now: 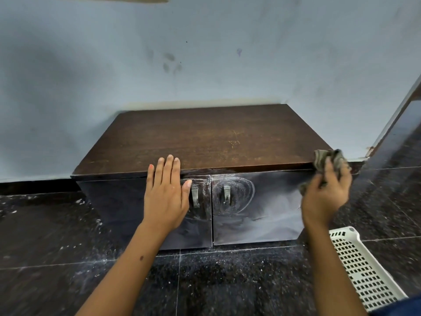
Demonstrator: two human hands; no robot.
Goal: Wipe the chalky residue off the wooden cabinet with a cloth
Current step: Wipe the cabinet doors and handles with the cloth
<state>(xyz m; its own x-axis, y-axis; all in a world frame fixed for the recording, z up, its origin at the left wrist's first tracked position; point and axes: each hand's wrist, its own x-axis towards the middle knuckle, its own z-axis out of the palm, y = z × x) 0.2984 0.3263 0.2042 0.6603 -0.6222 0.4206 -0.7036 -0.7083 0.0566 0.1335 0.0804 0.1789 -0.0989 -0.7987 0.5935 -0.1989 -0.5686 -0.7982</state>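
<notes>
At centre frame a low wooden cabinet point(205, 137) shows chalky swirls point(237, 197) on its doors. The left hand point(165, 197) lies flat at its front edge. At right, the right hand point(324, 197) clutches a bunched cloth point(328, 159), seemingly soft, light, best gripped wadded.

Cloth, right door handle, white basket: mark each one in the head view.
cloth point(329, 159): head view, on the bunched fabric above the fingers.
right door handle point(226, 194): head view, on the metal pull's middle.
white basket point(362, 270): head view, on its perforated wall.
</notes>
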